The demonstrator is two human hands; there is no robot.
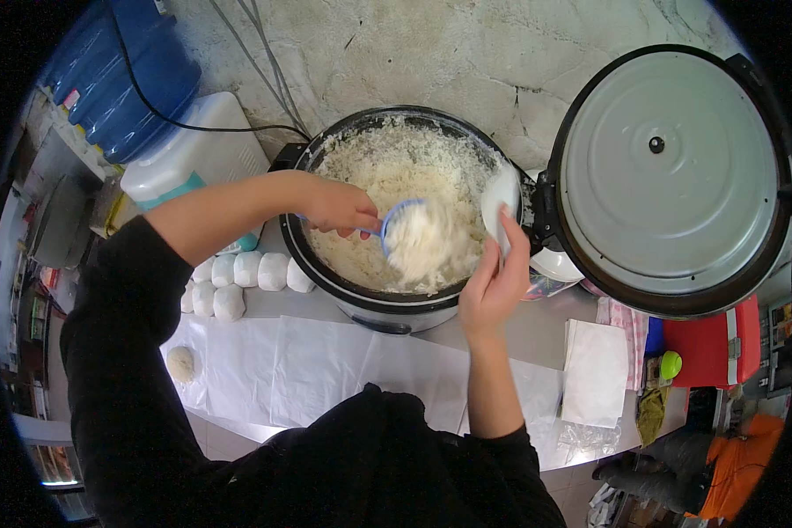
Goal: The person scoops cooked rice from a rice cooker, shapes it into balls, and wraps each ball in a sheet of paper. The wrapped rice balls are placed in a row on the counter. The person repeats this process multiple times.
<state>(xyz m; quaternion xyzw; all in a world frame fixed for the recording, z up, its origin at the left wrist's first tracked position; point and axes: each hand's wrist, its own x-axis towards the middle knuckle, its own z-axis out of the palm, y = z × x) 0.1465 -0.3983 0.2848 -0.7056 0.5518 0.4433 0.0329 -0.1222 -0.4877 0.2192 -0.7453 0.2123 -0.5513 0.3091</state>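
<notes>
A large rice cooker [376, 303] stands in front of me, its pot full of cooked white rice [383, 155]. My left hand [340, 206] grips the handle of a blue scoop [387, 228] over the pot. Rice heaps out of the scoop, blurred by motion. In my right hand [498, 284] is a white rice paddle [499, 195], held nearly upright at the pot's right rim. Clear plastic sheets [323, 369] lie along the table's near side, with one round mound of rice [181, 364] at their left end.
White wrapped bundles [231, 270] sit in rows left of the cooker. Its big lid [673, 165] stands raised on the right. Also at right are a stack of white sheets [594, 373] and a red cooler box [706, 350]. A blue water bottle [122, 79] stands back left; a cord passes nearby.
</notes>
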